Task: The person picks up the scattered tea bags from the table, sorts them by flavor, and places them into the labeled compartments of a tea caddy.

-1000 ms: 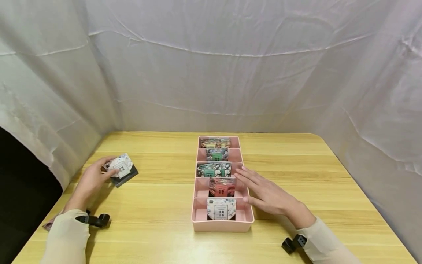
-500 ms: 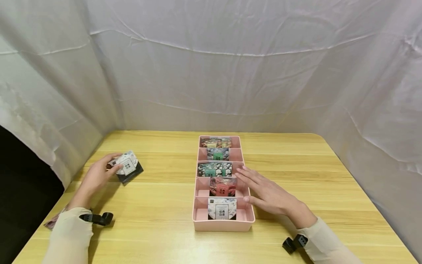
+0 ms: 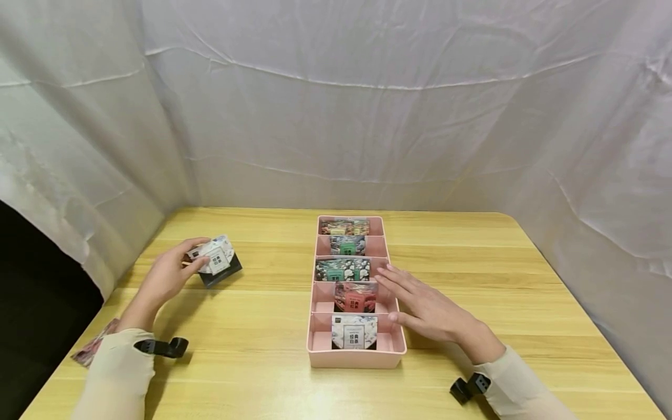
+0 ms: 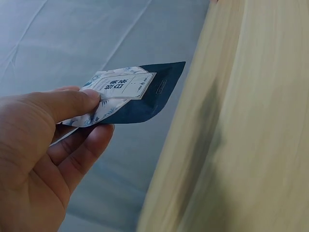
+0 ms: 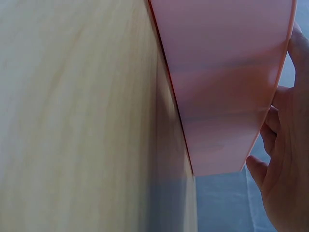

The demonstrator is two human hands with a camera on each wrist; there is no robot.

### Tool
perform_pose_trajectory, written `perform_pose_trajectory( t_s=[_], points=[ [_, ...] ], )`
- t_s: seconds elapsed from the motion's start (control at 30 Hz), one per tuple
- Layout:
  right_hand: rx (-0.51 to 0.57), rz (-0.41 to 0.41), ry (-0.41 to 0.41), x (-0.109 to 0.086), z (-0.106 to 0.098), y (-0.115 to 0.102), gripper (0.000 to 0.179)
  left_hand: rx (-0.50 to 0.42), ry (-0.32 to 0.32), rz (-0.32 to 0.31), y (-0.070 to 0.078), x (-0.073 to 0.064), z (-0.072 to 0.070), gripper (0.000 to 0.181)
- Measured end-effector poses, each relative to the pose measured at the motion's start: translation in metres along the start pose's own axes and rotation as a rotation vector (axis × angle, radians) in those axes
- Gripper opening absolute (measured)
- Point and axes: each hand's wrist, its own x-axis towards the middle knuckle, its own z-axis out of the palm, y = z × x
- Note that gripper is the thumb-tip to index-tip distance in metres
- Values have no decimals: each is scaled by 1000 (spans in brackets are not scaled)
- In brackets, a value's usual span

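My left hand [image 3: 167, 274] pinches a white-and-black tea packet [image 3: 216, 256] between thumb and fingers, above the left side of the table. In the left wrist view the packet [image 4: 130, 92] shows a pale floral label over a dark lower half, its free corner pointing away from the thumb. A pink divided organizer box [image 3: 353, 359] stands mid-table, with tea packets in each compartment. My right hand [image 3: 427, 306] lies with extended fingers along the box's right rim; the right wrist view shows its fingertips at the edge of the pink side wall [image 5: 222, 92].
A white tea packet [image 3: 354, 333] stands in the box's front compartment, a red one [image 3: 355, 297] behind it, and green and yellow ones farther back. A reddish packet [image 3: 94, 345] lies at the table's left edge, partly behind the left forearm. Pale curtains [image 3: 336, 116] enclose the table.
My left hand has moved to the right and slightly away with the tea packet, uncovering more of the reddish packet. The right hand has stayed at the box's rim.
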Motion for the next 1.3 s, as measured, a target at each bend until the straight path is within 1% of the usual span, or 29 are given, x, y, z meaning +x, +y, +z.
perform_pose_trajectory(
  t_s=[0.37, 0.53, 0.63, 0.77, 0.97, 1.2, 1.3],
  points=[
    [-20, -13, -5, 0, -2, -1, 70, -40, -3, 39, 22, 2, 5, 41],
    [-31, -11, -9, 0, -3, -2, 70, -55, 1, 89, 32, 3, 9, 39],
    [-39, -13, -8, 0, -4, -2, 69, -46, 3, 119, 38, 3, 12, 39],
    [-58, -19, -6, 1, -4, -3, 69, -41, -5, 140, 44, 2, 14, 39],
    [-66, -8, -21, 2, -6, -4, 70, -72, -17, 167, 56, 1, 17, 39],
    [-123, -31, -6, 2, -10, -5, 71, -75, -28, 186, 71, 4, 19, 41],
    [-155, -42, 0, 2, -12, -6, 72, -89, -29, 208, 78, 6, 20, 40]
  ],
)
